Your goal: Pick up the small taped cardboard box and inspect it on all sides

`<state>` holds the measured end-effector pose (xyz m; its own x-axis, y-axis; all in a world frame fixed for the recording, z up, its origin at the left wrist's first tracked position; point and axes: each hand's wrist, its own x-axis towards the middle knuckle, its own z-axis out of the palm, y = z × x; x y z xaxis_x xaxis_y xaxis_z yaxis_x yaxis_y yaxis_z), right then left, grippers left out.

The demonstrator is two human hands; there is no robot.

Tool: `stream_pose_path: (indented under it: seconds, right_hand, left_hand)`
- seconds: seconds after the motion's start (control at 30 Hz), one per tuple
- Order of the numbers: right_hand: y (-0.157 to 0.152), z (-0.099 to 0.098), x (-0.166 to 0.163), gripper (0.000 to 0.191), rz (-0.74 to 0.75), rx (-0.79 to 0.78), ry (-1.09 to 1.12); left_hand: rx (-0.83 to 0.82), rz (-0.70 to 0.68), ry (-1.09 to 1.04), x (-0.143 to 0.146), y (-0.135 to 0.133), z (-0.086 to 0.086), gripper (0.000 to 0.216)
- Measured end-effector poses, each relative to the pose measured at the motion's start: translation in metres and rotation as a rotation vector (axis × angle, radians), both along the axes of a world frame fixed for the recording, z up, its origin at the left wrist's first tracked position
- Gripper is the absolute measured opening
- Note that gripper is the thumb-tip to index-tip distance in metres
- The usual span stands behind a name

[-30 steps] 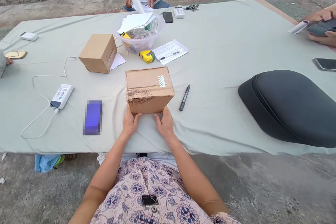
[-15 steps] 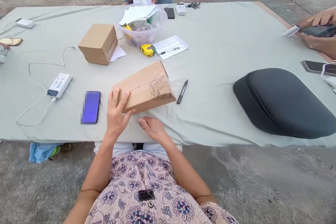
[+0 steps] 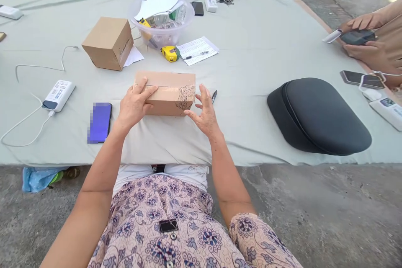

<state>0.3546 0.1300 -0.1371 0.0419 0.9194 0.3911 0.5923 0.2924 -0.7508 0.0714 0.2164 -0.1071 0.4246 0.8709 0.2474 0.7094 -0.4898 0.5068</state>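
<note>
A brown cardboard box [image 3: 166, 94] with black scribbles at its right end lies on the cloth-covered table in front of me. My left hand [image 3: 136, 102] grips its left end, fingers over the top and thumb against the near side. At the other end, my right hand [image 3: 205, 113] is open with fingers apart; whether its tips touch the cardboard I cannot tell. Partly hidden behind that hand is a black marker pen [image 3: 214, 95]. To the left lies a phone [image 3: 100, 123] with a purple screen.
Beyond are another cardboard box [image 3: 108, 42], a plastic basin [image 3: 163, 39], a yellow tape measure [image 3: 170, 53] and a printed sheet [image 3: 197, 50] with a pen. A power bank [image 3: 59, 95] with cable lies left, a black cushioned object [image 3: 320, 117] right. Other people's hands [image 3: 361, 35] show.
The box has turned so its long side now lies nearly parallel to the table edge. My right hand has risen from the table to the box's right end and opened.
</note>
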Motion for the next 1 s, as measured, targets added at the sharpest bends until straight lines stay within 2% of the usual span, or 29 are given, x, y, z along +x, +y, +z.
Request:
stream_pose_path:
  seconds: [0.07, 0.13, 0.3, 0.47, 0.63, 0.7, 0.8, 0.87, 0.93, 1.0]
  right_hand:
    - [0.011, -0.008, -0.006, 0.068, 0.042, -0.003, 0.032]
    - [0.018, -0.012, -0.013, 0.05, 0.014, 0.027, 0.05]
    - [0.02, -0.016, -0.019, 0.039, -0.077, 0.06, 0.063]
    - [0.019, -0.018, -0.015, 0.046, 0.022, 0.093, 0.021]
    - [0.021, -0.027, -0.022, 0.047, -0.039, 0.121, 0.071]
    - [0.019, -0.036, -0.026, 0.061, -0.055, 0.075, 0.152]
    - [0.012, -0.052, -0.031, 0.091, -0.091, -0.054, 0.271]
    - [0.005, -0.059, -0.033, 0.103, -0.119, -0.145, 0.355]
    - [-0.002, -0.058, -0.033, 0.102, -0.125, -0.194, 0.4]
    - [-0.008, -0.048, -0.032, 0.089, -0.144, -0.156, 0.397]
  left_hand:
    - [0.004, -0.003, 0.03, -0.002, 0.003, 0.0, 0.067]
    - [0.02, -0.014, -0.017, -0.003, 0.003, -0.002, 0.064]
    - [0.023, -0.029, -0.115, -0.002, 0.001, -0.006, 0.063]
    - [0.06, -0.01, -0.059, -0.003, 0.003, -0.01, 0.069]
    - [0.121, -0.014, 0.046, -0.004, 0.001, -0.007, 0.066]
    - [0.124, 0.011, 0.057, -0.004, -0.003, -0.005, 0.066]
    - [0.14, 0.058, 0.081, -0.005, -0.015, -0.004, 0.068]
    - [0.188, 0.072, 0.072, -0.007, -0.027, -0.006, 0.069]
    - [0.241, 0.079, 0.014, -0.009, -0.039, -0.008, 0.066]
    - [0.22, 0.096, -0.075, -0.012, -0.049, -0.007, 0.064]
